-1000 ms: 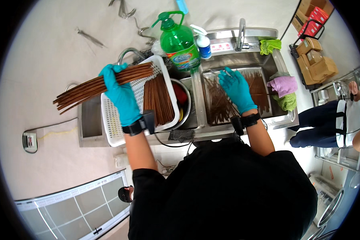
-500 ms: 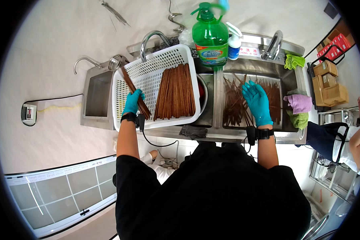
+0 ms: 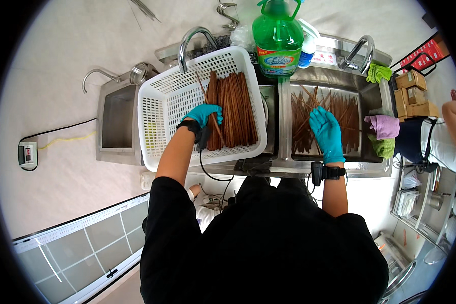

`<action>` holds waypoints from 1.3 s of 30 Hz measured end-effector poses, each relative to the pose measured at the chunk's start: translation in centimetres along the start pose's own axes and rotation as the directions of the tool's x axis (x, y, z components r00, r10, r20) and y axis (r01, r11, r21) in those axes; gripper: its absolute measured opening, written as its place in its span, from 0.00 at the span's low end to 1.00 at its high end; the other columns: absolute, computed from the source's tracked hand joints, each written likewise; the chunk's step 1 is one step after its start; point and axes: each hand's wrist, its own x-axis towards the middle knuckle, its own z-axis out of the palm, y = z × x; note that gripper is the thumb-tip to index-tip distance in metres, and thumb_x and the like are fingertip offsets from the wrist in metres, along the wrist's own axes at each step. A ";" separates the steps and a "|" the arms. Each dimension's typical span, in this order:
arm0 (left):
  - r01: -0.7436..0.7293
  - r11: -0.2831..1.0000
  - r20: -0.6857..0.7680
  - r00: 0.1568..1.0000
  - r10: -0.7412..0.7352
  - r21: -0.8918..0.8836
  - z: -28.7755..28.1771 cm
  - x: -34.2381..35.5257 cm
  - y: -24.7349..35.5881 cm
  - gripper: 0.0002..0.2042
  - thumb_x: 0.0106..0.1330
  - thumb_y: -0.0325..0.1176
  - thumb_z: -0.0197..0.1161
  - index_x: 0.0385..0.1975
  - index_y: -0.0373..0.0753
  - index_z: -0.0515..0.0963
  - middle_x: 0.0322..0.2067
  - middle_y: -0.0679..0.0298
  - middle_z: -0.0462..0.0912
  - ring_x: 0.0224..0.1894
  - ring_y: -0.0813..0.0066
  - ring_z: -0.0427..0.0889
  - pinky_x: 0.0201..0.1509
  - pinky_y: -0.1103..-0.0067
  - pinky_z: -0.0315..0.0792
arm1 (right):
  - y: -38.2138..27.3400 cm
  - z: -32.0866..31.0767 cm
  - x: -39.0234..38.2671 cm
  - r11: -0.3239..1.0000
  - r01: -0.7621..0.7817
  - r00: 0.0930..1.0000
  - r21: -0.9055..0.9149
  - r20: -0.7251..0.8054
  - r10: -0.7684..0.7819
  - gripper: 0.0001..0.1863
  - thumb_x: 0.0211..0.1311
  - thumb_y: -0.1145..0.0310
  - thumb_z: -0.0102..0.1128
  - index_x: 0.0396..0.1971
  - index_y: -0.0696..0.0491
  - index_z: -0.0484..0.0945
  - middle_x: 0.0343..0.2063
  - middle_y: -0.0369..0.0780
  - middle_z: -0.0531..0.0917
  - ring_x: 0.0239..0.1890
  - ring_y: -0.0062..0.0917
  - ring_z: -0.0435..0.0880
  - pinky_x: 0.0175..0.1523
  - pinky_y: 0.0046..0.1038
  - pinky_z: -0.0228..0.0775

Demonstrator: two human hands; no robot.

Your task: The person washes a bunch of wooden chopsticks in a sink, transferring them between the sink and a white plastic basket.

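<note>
Brown wooden chopsticks [image 3: 238,109] lie side by side in a white plastic basket [image 3: 154,109]. My left hand [image 3: 202,114], in a teal glove, is closed on a few chopsticks against the left side of that pile. One of them slants apart from the rest across the fingers. More chopsticks [image 3: 342,109] lie loose and crisscrossed in the steel sink [image 3: 375,147] on the right. Over these is my gloved right hand [image 3: 326,133], fingers stretched out and slightly curved, with nothing visible in it.
Behind the sinks stand a green detergent jug [image 3: 277,43] and a white spray bottle [image 3: 307,45]. Curved faucets [image 3: 187,45] rise at the back. Cloths [image 3: 382,126] hang over the right sink edge. A person [image 3: 430,142] is at the far right.
My left hand has moved right, bringing its chopsticks from the basket's left part down against the pile. My right hand stays over the sink, its fingers slightly more curved.
</note>
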 end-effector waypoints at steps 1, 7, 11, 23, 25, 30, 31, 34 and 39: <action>0.042 0.992 -0.021 0.999 -0.040 0.115 0.0 1.0 0.0 0.16 0.56 0.45 0.61 0.28 0.35 0.78 0.28 0.54 0.80 0.31 0.63 0.77 0.43 0.70 0.71 | 0.1 0.3 0.1 1.000 0.000 1.000 -0.002 -0.001 0.000 0.20 0.63 0.63 0.48 0.50 0.62 0.69 0.47 0.49 0.75 0.50 0.36 0.75 0.56 0.33 0.69; 0.189 0.959 -0.185 0.971 -0.151 0.212 0.4 -0.7 2.0 0.31 0.53 0.53 0.63 0.47 0.32 0.71 0.38 0.47 0.76 0.37 0.56 0.78 0.40 0.62 0.74 | -0.8 0.1 0.4 1.000 0.007 1.000 0.007 0.001 -0.007 0.20 0.63 0.64 0.48 0.49 0.62 0.70 0.45 0.48 0.77 0.47 0.36 0.77 0.54 0.33 0.72; 0.060 0.983 -0.239 0.971 -0.016 0.176 -0.9 -2.1 2.4 0.24 0.57 0.49 0.61 0.42 0.32 0.72 0.29 0.54 0.79 0.27 0.66 0.79 0.28 0.71 0.75 | -0.8 -0.2 0.3 1.000 -0.006 1.000 0.021 0.012 0.005 0.19 0.62 0.64 0.48 0.49 0.61 0.70 0.45 0.48 0.77 0.47 0.35 0.78 0.53 0.33 0.72; 0.140 0.853 -0.372 0.926 0.067 0.502 4.4 -1.0 2.8 0.28 0.54 0.57 0.59 0.19 0.31 0.76 0.17 0.54 0.78 0.19 0.66 0.78 0.24 0.73 0.74 | 0.1 -0.8 0.2 0.996 -0.082 0.994 -0.016 0.064 0.083 0.20 0.62 0.63 0.48 0.49 0.61 0.71 0.44 0.47 0.78 0.46 0.33 0.78 0.51 0.31 0.72; 0.136 0.814 -0.304 0.951 0.052 0.564 4.9 1.1 1.7 0.25 0.55 0.54 0.60 0.19 0.31 0.77 0.17 0.55 0.78 0.19 0.65 0.78 0.23 0.72 0.73 | 0.2 -0.8 0.0 0.995 -0.090 0.994 -0.033 0.064 0.092 0.20 0.62 0.63 0.48 0.49 0.61 0.70 0.44 0.47 0.78 0.46 0.33 0.78 0.52 0.31 0.72; 0.127 0.792 -0.224 0.974 0.013 0.597 6.0 3.6 0.2 0.19 0.55 0.47 0.59 0.21 0.32 0.77 0.19 0.55 0.79 0.21 0.64 0.78 0.25 0.71 0.73 | -0.1 -1.0 -0.6 0.993 -0.098 0.993 -0.067 0.061 0.102 0.22 0.62 0.62 0.49 0.50 0.61 0.69 0.46 0.47 0.77 0.48 0.33 0.77 0.53 0.32 0.71; 0.098 0.777 -0.176 0.984 0.017 0.622 6.2 3.5 0.1 0.19 0.55 0.47 0.59 0.21 0.32 0.77 0.19 0.54 0.79 0.21 0.65 0.78 0.25 0.71 0.73 | -0.1 -0.9 -0.7 0.993 -0.090 0.994 -0.079 0.054 0.095 0.22 0.62 0.62 0.49 0.51 0.61 0.69 0.46 0.47 0.77 0.48 0.33 0.77 0.53 0.32 0.70; 0.036 0.724 -0.076 0.997 0.024 0.689 6.5 2.6 0.0 0.19 0.55 0.47 0.59 0.21 0.32 0.76 0.20 0.54 0.79 0.22 0.65 0.79 0.25 0.71 0.73 | 0.0 -1.1 -0.6 0.993 -0.089 0.994 -0.078 0.054 0.093 0.22 0.62 0.62 0.49 0.51 0.61 0.69 0.46 0.48 0.77 0.48 0.33 0.77 0.54 0.32 0.70; 0.144 0.853 -0.366 0.929 0.059 0.502 4.6 0.4 1.9 0.19 0.56 0.47 0.58 0.25 0.32 0.77 0.23 0.52 0.80 0.25 0.62 0.79 0.28 0.69 0.73 | 0.2 -1.3 -0.5 0.991 -0.100 0.993 -0.086 0.050 0.104 0.20 0.62 0.62 0.49 0.49 0.60 0.70 0.46 0.48 0.77 0.49 0.35 0.77 0.54 0.35 0.70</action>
